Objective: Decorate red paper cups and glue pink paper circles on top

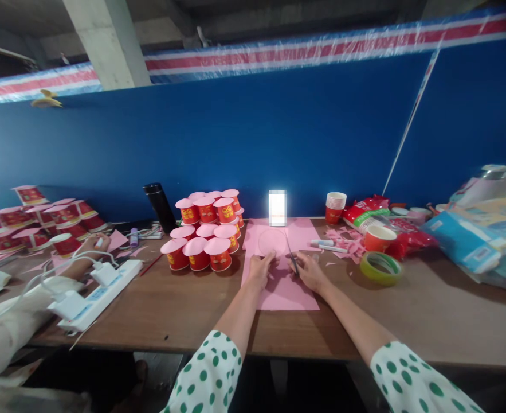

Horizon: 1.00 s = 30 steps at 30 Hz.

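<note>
- Pink paper (287, 295): flat on the table (175, 315), directly in front of the person, under both hands. A round pink shape (271, 242) shows near its middle; can't tell if it's a loose disc or just an outline.
- Left hand (262, 271): fingers curled at the lower edge of the round shape. Pinching or only pressing down, can't tell.
- Right hand (310, 272): grasping dark scissors (292, 259), blade pointing away from the person, beside the round shape's right edge.
- Handling, my read: very light, thin, bends easily, probably holds a crease. Not slippery, but a loose piece would slide on the table. Tears if pulled against the blade.
- Hold: flat pinch at the margin, thumb on top, fingers under, clear of the blades. Don't squeeze the middle, it'd buckle.
- Nearby: pink scraps (352, 245) and capped pens (329, 246) to the right, tape roll (380, 279) beyond; red cups (199, 263) topped with pink discs to the left.
</note>
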### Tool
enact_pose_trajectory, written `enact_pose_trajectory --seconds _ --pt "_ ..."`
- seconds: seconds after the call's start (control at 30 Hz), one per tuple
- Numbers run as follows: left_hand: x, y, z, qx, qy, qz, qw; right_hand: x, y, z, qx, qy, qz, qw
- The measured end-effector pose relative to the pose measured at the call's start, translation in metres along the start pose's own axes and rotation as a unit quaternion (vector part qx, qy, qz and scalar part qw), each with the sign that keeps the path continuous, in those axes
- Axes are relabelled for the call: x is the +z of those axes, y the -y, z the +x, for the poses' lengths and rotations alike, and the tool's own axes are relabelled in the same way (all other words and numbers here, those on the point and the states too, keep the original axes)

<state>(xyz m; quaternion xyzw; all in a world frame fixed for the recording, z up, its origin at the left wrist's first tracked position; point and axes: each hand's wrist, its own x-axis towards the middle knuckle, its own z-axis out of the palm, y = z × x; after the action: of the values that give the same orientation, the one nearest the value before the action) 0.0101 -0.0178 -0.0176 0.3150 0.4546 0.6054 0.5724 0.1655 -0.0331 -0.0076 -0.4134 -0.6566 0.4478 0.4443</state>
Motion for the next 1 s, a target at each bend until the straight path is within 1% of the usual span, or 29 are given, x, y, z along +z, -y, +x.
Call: enact_pose_trajectory --seconds 0.2,0.43,0.77,1.0 --pt "-0.0007 0.0005 0.0006 -0.008 0.005 0.007 1.0 -0.0001 0.0025 -0.0005 0.002 -0.003 -0.001 1.0" --pt "-0.0004 0.0016 0.0012 0.006 0.003 0.003 1.0 -0.0004 -0.0004 0.0008 0.0 0.004 -0.001 1.0" --pt "-0.0008 -0.0016 -0.0022 -0.01 0.001 0.025 1.0 0.0001 0.0006 0.0001 0.003 0.013 0.006 1.0" --pt "-0.0009 0.0 -0.0003 -0.009 -0.004 0.022 1.0 -0.0005 -0.0052 0.0018 -0.003 0.014 0.003 1.0"
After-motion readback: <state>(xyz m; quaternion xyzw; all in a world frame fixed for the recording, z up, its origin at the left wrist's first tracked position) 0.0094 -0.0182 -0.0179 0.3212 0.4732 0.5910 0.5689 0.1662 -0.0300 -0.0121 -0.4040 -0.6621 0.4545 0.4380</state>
